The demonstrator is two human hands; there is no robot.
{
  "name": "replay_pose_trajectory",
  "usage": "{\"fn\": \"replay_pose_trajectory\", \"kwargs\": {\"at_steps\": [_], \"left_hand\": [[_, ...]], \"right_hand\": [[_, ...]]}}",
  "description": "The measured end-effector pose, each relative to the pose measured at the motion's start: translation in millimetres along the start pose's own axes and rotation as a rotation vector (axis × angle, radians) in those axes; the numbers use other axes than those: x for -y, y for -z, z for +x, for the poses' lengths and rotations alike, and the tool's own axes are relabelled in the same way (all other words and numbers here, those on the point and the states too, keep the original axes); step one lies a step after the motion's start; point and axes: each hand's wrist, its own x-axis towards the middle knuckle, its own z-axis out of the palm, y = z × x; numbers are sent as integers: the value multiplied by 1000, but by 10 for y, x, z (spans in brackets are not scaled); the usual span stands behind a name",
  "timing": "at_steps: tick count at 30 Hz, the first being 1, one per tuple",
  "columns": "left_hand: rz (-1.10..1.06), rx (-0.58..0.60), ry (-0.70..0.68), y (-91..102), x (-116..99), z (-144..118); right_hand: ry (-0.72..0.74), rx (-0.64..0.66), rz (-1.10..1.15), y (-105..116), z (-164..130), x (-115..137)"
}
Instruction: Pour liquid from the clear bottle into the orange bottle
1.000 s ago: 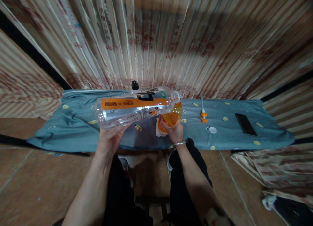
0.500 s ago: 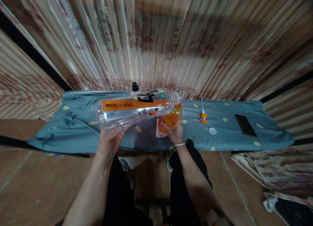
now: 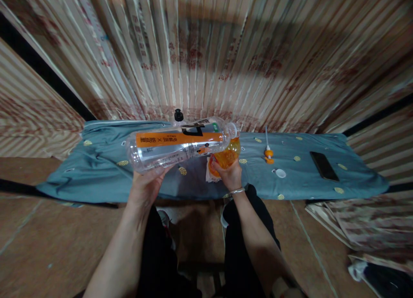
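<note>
Your left hand [image 3: 146,188] has its grip clamped under the base of a large clear plastic bottle [image 3: 179,144] with an orange label band, tipped on its side, mouth over a small rounded orange container [image 3: 226,157]. Your right hand [image 3: 229,174] wraps that container on the wrinkled blue cloth-covered surface [image 3: 103,169]. A flat black phone [image 3: 324,165] lies well to the right.

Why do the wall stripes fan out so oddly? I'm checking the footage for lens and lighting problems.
Head view: wide-angle distortion bends the striped wall outward and bows the blue cloth; dim, warm light with a broad shadow on the upper wall; faint glare on the clear bottle in the left hand; the orange bottle in the right hand looks slightly soft.
</note>
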Motion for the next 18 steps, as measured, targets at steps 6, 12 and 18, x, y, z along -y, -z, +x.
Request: {"fn": "replay_pose_trajectory", "kwargs": {"at_steps": [6,12,18], "left_hand": [[-1,-3,-14,-10,3,4],[26,1,4,-4,-14,-2],[47,-3,11,-10,-24,-6]], "right_hand": [[35,-14,23,-23,18,-61],[39,-5,21,-14,19,-60],[21,-10,7,-18,13,-39]]}}
